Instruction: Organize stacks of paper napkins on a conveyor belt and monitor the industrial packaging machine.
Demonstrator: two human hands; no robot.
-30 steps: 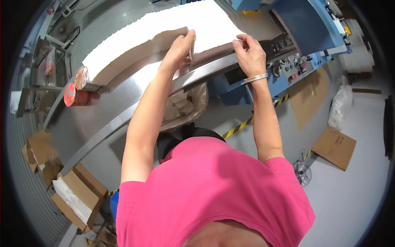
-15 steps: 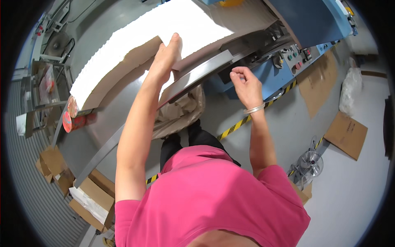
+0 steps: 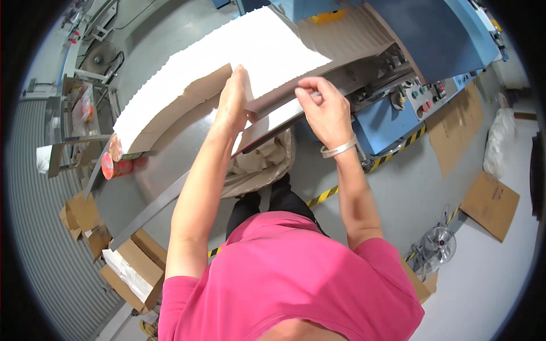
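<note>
A long curved row of white paper sheets [image 3: 261,54], packed on edge, lies along a metal table [image 3: 162,150]. Against the near side of this row, where its edge steps, my left hand [image 3: 232,102] rests upright with straight fingers. Seen side-on, it shows nothing gripped. Over the bright metal rail [image 3: 278,117] at the table's front, my right hand [image 3: 329,111] hovers near the paper, a band on its wrist. Its fingers curl in toward the thumb, slightly blurred, and no object shows in them. Red-ended rolls [image 3: 116,165] sit by the row's left end.
A blue machine [image 3: 375,128] with a control panel [image 3: 421,96] stands at the right. Below the rail hangs a sack [image 3: 261,162] of pale scraps. Cardboard boxes [image 3: 136,267] are at lower left; a small fan [image 3: 439,244] and flat cardboard [image 3: 490,204] lie right, past striped floor tape [image 3: 324,196].
My right hand has moved left and slightly up, from beside the machine to over the rail near the paper. My left hand stays at the paper, now turned more edge-on. The view has shifted slightly.
</note>
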